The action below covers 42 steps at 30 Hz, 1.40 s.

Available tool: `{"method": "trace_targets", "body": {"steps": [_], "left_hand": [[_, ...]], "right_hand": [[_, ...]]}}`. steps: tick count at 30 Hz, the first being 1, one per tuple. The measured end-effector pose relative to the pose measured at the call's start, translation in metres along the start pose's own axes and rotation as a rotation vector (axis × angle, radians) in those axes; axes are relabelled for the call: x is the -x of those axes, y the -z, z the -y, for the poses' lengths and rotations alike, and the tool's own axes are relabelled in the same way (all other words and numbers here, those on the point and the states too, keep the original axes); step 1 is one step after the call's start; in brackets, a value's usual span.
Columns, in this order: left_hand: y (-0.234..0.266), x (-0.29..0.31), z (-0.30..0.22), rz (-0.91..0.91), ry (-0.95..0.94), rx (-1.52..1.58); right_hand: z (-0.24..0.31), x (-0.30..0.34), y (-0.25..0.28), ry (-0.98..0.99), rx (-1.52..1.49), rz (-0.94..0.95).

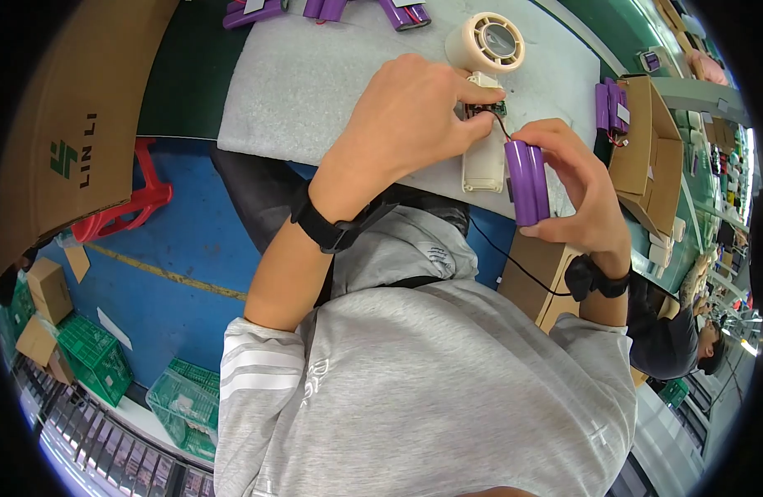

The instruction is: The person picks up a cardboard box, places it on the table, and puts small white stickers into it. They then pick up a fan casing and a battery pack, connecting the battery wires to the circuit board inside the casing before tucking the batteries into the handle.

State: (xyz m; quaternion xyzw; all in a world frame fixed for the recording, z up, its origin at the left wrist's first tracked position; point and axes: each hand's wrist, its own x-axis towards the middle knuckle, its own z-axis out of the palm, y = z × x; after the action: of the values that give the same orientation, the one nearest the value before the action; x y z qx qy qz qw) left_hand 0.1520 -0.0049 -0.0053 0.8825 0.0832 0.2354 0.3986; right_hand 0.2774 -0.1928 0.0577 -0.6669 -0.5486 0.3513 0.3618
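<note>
A cream handheld fan [486, 43] lies with its round head away from me and its handle [484, 161] toward me. The handle is uncovered, and a small green circuit board [487, 108] shows near its top. My left hand [415, 108] reaches over the handle, thumb and forefinger closed about the board; part of the board is hidden by them. A purple battery pack [527, 182] of joined cylinders sits in my right hand [582, 186], thumb at its near end and fingers at its far end. A thin dark wire [502, 124] runs from the pack to the board.
The fan rests on a white foam sheet [274, 91] on the table. More purple packs [406, 12] lie along its far edge and beside an open cardboard box [647, 149] at right. A large carton [91, 108] and red stool [137, 203] stand left; another person [680, 335] sits right.
</note>
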Motion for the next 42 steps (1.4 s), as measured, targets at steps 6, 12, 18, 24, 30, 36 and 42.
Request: {"method": "trace_targets", "body": {"steps": [6, 12, 18, 24, 30, 36, 42], "left_hand": [[0.003, -0.004, 0.000, 0.007, -0.037, 0.006], [0.003, -0.003, 0.003, 0.008, -0.057, 0.012], [0.009, -0.004, 0.002, 0.075, -0.073, -0.008], [0.012, -0.006, -0.001, 0.100, -0.085, 0.011], [0.013, -0.007, -0.004, 0.102, -0.082, -0.017], [0.010, -0.009, -0.001, 0.076, -0.064, 0.037], [0.009, -0.009, 0.003, 0.076, -0.021, 0.064]], "right_hand": [[0.009, -0.008, -0.020, 0.005, 0.177, -0.141], [0.002, -0.015, -0.027, 0.014, 0.317, -0.190], [-0.002, -0.016, -0.034, 0.072, 0.407, -0.206], [0.000, -0.004, -0.042, 0.010, 0.371, -0.271], [0.001, -0.002, -0.039, 0.125, 0.496, -0.261], [0.001, -0.003, -0.040, 0.117, 0.539, -0.226], [0.001, -0.002, -0.043, 0.124, 0.597, -0.217]]}}
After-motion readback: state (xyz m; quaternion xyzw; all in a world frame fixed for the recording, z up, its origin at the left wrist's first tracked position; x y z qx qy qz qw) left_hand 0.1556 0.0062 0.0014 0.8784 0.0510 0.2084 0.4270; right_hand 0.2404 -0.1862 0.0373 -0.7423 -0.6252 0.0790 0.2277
